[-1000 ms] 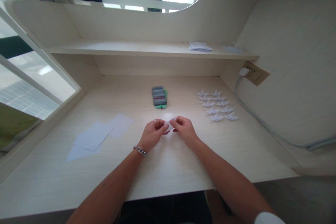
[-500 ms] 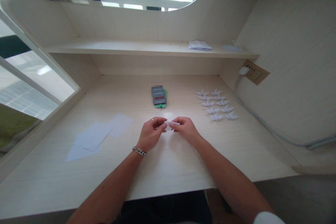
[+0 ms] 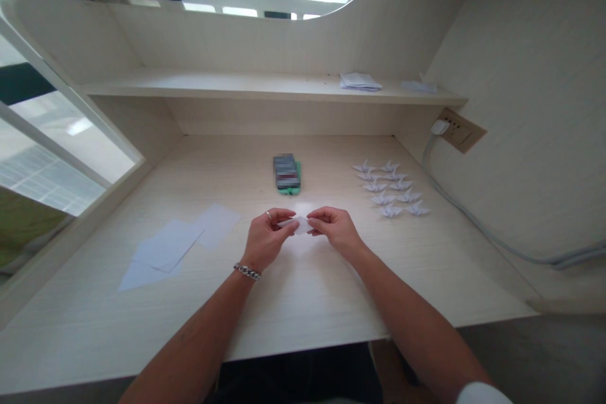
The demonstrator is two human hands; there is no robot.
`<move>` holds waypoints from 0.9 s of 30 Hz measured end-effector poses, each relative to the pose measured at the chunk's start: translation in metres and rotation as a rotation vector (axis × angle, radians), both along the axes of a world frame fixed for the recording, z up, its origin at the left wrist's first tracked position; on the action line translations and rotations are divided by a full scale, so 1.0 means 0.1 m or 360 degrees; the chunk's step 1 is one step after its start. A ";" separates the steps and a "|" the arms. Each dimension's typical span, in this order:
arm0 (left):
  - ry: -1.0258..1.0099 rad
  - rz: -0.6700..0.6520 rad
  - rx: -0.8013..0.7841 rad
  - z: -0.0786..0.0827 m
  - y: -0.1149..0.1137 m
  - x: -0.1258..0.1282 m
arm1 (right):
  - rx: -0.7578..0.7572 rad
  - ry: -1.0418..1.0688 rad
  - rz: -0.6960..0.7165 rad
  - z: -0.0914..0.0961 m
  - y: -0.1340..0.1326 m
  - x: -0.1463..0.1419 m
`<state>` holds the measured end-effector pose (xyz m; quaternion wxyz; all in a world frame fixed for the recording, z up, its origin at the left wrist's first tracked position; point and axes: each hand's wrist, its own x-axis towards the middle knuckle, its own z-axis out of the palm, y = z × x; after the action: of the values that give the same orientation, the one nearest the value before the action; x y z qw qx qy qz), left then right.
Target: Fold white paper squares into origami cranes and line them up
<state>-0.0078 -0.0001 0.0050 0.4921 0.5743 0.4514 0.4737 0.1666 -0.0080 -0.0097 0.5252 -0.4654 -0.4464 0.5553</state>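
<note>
Pinching paper [image 3: 302, 226] in both left hand [image 3: 266, 240] and right hand [image 3: 335, 228], with cranes [image 3: 375, 187] beyond to the right, sheets [image 3: 171, 245] to the left

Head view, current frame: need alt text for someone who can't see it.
A person's left hand holds a small folded white paper above a pale desk, the right hand's fingertips at its other side. Folded paper cranes stand in two rows to the right; white sheets lie to the left. Beyond the hands lies a pixelated dark-and-green object.
</note>
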 end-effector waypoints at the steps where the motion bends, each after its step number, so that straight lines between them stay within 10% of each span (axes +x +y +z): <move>1: 0.0012 -0.0001 0.0010 0.00 0.00 0.00 | 0.0006 -0.0015 0.0018 0.01 0.00 0.00; 27: 0.0135 -0.0029 0.0141 -0.03 -0.03 0.01 | 0.0627 -0.0532 -0.0210 0.02 -0.10 -0.06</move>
<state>-0.0069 -0.0035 0.0019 0.4510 0.6190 0.4452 0.4640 0.1602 -0.0179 -0.0077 0.5598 -0.4676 -0.5949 0.3377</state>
